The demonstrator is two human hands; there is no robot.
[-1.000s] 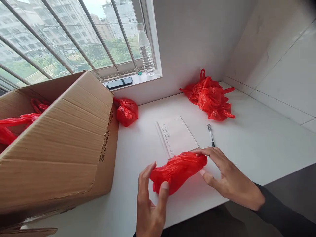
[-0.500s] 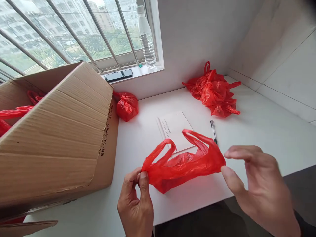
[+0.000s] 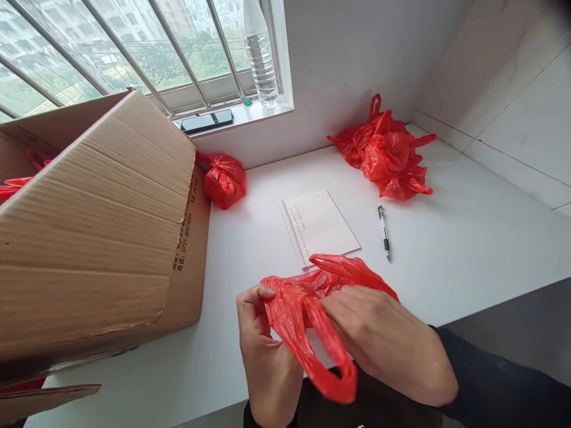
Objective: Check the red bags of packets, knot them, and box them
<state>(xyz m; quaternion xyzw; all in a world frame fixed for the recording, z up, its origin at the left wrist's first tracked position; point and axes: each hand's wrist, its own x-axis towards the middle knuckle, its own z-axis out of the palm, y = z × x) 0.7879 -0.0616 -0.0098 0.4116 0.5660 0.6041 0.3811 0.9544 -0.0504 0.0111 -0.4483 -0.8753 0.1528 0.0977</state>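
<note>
A red plastic bag [image 3: 289, 309] is held above the near edge of the white table, one handle loop drooping toward me and the other on the far side. My left hand [image 3: 267, 351] pinches the bag's left side between thumb and fingers. Reaching in from the right, my right hand [image 3: 379, 333] is at the bag's mouth, its fingers hidden by red plastic and the drooping handle. Just beyond the bag, a white booklet [image 3: 325, 226] with small print lies flat, and a pen [image 3: 384, 233] is to its right.
An open cardboard box [image 3: 102, 238] with red bags inside stands at left. Beside it sits a tied red bag [image 3: 226, 181]. A heap of red bags [image 3: 388, 154] lies at the back right. The sill holds a phone [image 3: 207, 120] and a water bottle [image 3: 261, 59].
My right hand has moved left from beside the bag to its mouth. The left handle has flopped over toward me, and the bag has turned. My view has shifted slightly.
</note>
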